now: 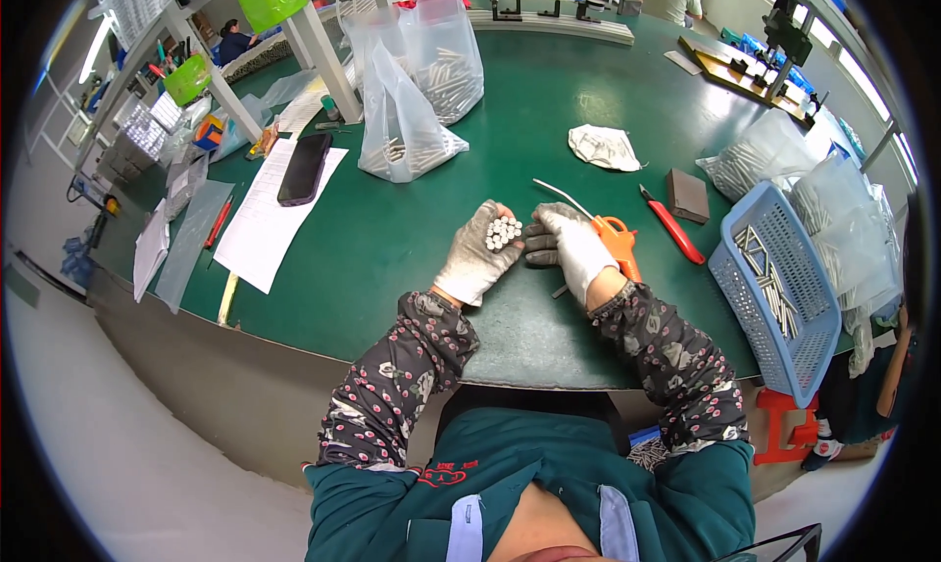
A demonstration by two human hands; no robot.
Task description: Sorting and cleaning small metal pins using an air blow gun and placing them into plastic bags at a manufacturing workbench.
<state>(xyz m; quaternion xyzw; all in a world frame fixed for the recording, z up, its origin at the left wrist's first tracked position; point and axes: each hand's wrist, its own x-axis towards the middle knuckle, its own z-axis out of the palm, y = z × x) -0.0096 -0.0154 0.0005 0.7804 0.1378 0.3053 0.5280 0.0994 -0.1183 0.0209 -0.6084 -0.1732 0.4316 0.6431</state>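
My left hand [474,258], in a greyish-white glove, is closed around a bundle of short metal rods [504,233]; their round ends face up. My right hand [569,246], gloved as well, is just to the right of the bundle. Its fingers reach left toward the rods, slightly bent and apart, and I see nothing in them. Beside the right wrist lies an orange air blow gun [618,241] with a thin pale nozzle running up and left behind the hand. The right palm is hidden. Red-handled pliers [674,227] lie farther right.
A blue plastic basket [727,258] with loose rods stands at the right edge, next to bags of rods [765,155]. Near it are a brown block [688,195] and a white cloth [604,147]. More rod-filled bags [446,72], a phone [305,170] and papers [257,239] lie left.
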